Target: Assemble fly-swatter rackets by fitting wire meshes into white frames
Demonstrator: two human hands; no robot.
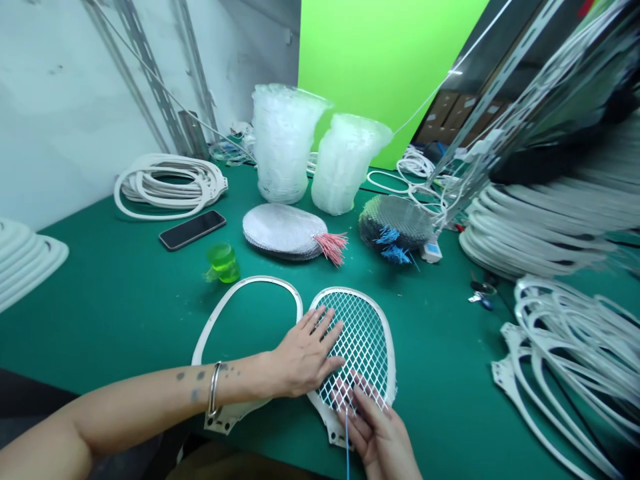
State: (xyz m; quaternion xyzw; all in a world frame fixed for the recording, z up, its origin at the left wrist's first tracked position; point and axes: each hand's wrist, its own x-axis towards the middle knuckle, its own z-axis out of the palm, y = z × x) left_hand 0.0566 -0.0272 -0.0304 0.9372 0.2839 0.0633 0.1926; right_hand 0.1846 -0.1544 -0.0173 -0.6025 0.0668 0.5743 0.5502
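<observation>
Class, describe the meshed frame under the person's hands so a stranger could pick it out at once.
On the green mat, two white oval frames lie side by side. Pick the right one, under the left hand and right hand: unlike its neighbour, it carries diamond mesh.

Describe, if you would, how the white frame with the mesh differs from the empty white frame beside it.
The meshed frame has a white diamond grid across its opening, while the empty frame is open, showing the green mat. The left hand rests on the grid; only the forearm crosses the empty frame. Both are white, rounded and lying flat.
</observation>
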